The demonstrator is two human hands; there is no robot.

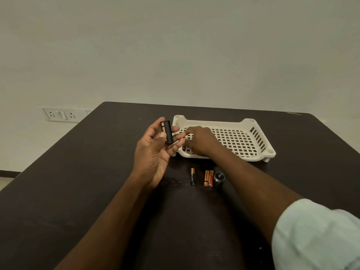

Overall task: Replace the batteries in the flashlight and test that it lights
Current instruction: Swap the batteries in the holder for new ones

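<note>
Battery holder [167, 131], black w/ one orange-and-black cell showing in it, sits upright in left hand [153, 152], fingers curled round it, above table [78, 172] just left of white basket [233, 137]. Right hand [200, 141] pinches something small at holder's lower end, prob another cell; too hidden to tell. Step looks like reloading. Three loose batteries [206, 178] lie near flashlight part [219, 179]. Next: seat cell w/ right polarity, then refit holder.
</note>
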